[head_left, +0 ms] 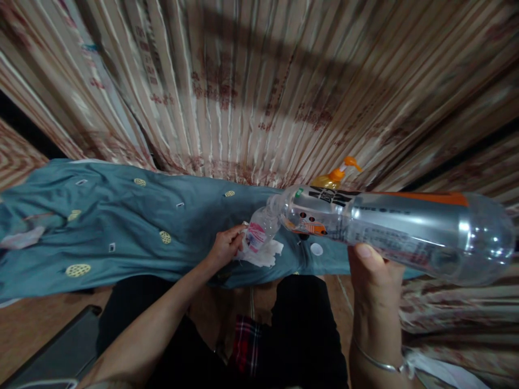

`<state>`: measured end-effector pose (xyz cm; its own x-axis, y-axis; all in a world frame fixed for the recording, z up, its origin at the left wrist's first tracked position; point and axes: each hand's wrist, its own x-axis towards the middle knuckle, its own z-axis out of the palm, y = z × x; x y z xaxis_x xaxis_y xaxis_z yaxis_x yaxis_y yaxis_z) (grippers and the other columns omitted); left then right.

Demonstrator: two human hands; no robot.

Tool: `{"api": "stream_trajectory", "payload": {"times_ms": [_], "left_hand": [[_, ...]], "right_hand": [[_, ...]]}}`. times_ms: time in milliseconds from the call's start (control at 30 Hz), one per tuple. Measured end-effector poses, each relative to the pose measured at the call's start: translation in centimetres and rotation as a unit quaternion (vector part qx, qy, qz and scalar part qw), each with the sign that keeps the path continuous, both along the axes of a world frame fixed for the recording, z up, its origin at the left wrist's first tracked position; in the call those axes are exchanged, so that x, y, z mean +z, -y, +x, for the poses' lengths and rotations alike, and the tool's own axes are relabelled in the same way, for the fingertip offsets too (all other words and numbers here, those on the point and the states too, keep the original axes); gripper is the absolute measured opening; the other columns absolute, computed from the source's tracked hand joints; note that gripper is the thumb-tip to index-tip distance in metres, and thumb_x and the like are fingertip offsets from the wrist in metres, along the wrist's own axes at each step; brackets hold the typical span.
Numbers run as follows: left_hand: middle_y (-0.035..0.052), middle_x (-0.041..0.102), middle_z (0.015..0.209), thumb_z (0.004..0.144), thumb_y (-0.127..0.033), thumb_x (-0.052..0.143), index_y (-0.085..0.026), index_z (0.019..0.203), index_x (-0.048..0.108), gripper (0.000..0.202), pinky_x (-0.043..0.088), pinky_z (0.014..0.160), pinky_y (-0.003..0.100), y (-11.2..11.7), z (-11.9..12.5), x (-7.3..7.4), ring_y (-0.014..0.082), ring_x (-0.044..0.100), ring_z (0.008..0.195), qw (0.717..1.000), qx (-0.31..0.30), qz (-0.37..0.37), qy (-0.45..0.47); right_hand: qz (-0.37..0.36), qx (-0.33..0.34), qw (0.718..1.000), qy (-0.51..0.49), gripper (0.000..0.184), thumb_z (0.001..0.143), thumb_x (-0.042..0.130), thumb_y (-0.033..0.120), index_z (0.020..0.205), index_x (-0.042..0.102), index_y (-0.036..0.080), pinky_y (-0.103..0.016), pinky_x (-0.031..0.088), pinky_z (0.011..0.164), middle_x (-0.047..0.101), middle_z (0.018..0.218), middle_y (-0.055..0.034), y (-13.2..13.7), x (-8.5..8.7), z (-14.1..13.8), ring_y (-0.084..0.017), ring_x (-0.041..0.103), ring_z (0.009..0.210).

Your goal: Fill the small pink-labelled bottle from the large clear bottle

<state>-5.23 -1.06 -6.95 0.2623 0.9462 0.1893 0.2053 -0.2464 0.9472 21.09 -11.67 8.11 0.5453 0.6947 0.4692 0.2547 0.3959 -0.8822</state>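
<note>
My right hand (373, 270) is wrapped round a large clear plastic bottle (389, 227) with a silver and orange label. The bottle is tilted nearly flat, its neck pointing left. Its mouth meets the top of a small clear bottle (259, 232) with a pink label, which leans over a crumpled white tissue (267, 255). Beside the small bottle my left hand (227, 246) is closed, its fingertips pinching the tissue's edge; whether they also press on the bottle is hard to see. A small round white cap (317, 249) lies to the right.
A teal cloth with yellow motifs (133, 232) covers the long surface. Behind the large bottle stands a yellow bottle with an orange pump (337, 174). Patterned curtains (243, 97) hang close behind. A pinkish-white cloth (24, 237) lies far left.
</note>
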Motion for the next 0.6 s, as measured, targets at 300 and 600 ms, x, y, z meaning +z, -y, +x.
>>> {"api": "stream_trajectory", "payload": {"times_ms": [300,600], "left_hand": [[-0.0041,0.065,0.053,0.094,-0.031,0.053,-0.014,0.120,0.074,0.037,0.042,0.043,0.018,0.02,-0.14,0.42,0.0091,0.051,0.037,1.000,0.004,-0.003,-0.021],[-0.0037,0.065,0.053,0.094,-0.035,0.055,-0.013,0.120,0.074,0.039,0.041,0.043,0.018,-0.21,-0.35,0.25,0.0089,0.051,0.037,1.000,0.004,0.009,-0.028]], "right_hand": [[0.012,-0.020,0.999,0.022,0.051,0.065,0.088,0.039,0.108,0.071,0.019,-0.047,0.052,0.101,0.074,0.092,-0.0044,-0.04,-0.16,-0.34,-0.026,0.070,0.097],[0.010,-0.021,0.999,0.044,0.041,0.076,0.079,0.040,0.111,0.068,0.020,-0.047,0.052,0.102,0.073,0.093,-0.0044,0.04,-0.26,-0.18,-0.026,0.070,0.103]]}}
